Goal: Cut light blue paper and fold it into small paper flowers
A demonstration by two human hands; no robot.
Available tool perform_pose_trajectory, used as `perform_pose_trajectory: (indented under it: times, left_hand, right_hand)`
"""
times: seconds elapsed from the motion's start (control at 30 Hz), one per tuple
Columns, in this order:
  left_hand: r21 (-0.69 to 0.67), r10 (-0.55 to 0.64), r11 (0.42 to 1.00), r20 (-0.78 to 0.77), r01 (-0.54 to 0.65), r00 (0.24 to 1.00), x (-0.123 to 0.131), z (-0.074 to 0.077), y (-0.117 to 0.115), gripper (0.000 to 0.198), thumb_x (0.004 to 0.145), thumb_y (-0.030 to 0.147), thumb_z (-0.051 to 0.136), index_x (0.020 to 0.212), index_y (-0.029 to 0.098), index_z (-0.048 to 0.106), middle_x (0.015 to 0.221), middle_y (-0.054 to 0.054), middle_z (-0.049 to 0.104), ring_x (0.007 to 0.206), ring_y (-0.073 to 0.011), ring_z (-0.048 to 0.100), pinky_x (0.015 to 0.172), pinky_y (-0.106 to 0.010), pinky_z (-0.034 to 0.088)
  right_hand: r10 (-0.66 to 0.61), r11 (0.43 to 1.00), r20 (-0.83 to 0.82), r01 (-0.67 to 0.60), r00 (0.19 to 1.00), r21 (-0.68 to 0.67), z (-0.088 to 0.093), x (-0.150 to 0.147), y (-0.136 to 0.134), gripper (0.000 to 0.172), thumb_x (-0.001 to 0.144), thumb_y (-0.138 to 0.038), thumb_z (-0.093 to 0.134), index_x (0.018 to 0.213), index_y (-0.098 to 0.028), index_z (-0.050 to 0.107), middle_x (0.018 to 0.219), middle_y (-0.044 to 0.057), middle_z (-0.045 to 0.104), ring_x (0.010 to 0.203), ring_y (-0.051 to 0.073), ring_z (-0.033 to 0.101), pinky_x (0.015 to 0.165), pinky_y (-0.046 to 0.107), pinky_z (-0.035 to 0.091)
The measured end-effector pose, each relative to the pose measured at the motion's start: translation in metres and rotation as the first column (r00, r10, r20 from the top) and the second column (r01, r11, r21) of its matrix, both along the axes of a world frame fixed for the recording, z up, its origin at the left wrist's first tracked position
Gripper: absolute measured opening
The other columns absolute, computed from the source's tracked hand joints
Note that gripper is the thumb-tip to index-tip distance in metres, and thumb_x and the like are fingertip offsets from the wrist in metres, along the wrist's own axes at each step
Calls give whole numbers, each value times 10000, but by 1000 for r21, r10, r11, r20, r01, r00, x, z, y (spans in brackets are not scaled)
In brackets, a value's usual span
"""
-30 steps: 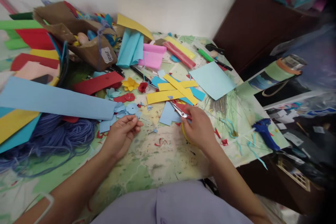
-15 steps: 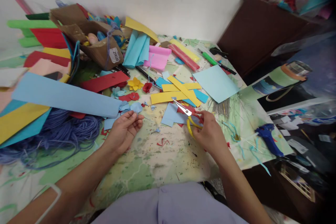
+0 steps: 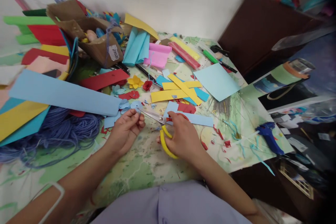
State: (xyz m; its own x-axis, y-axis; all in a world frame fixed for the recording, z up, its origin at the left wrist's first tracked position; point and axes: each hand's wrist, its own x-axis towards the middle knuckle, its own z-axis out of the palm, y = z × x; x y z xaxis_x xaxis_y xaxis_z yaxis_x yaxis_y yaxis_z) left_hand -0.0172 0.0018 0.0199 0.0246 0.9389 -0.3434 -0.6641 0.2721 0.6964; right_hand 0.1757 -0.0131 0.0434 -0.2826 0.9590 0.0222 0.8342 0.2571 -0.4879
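Note:
My left hand (image 3: 125, 131) is closed in a pinch on a small light blue paper flower piece (image 3: 135, 106) near the middle of the table. My right hand (image 3: 183, 136) grips yellow-handled scissors (image 3: 157, 126), fingers through the loops. The blades point left and reach up to the blue piece at my left fingertips. Small blue, red and yellow paper flowers (image 3: 135, 82) lie just beyond my left hand. Yellow paper strips (image 3: 178, 89) and a light blue strip (image 3: 195, 119) lie just past my right hand.
A long light blue paper sheet (image 3: 63, 94) and blue cord (image 3: 60, 131) lie at left. A brown box (image 3: 89, 38), rolled papers and a pink sheet (image 3: 157, 54) crowd the back. A blue glue gun (image 3: 267, 136) sits near the table's right edge. A dark cabinet (image 3: 257, 24) stands at right.
My right hand picked the scissors up from the paper pile and swung them left, blades now at the blue piece in my left hand. My left hand stayed put.

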Motion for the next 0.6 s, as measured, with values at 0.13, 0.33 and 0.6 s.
perform_pose_trajectory:
  times: [0.13,0.33,0.6]
  left_hand:
    - [47,15,999,-18,-14,1000,1,0,-2,133,731,93,683,784,161,582,652,13,560,603,-73,527,606,-164,486]
    - [39,23,999,-40,-21,999,4,-1,-3,128,703,116,720,761,154,611,665,11,570,590,-68,525,591,-157,480]
    - [78,-6,997,-107,14,994,7,-3,-6,127,690,167,746,713,152,623,643,9,574,590,-76,521,586,-169,470]
  right_hand:
    - [44,999,84,-43,995,-19,2,-12,1,667,729,-415,649,1294,-134,434,1050,140,604,984,275,559,835,378,460]
    - [98,993,83,-92,992,-69,2,-13,1,649,775,-466,594,1306,-138,416,1060,143,603,985,273,568,815,371,460]
    - [153,985,106,-143,982,-97,3,-15,-1,658,776,-384,601,1355,-162,379,1081,136,601,949,265,582,788,355,455]
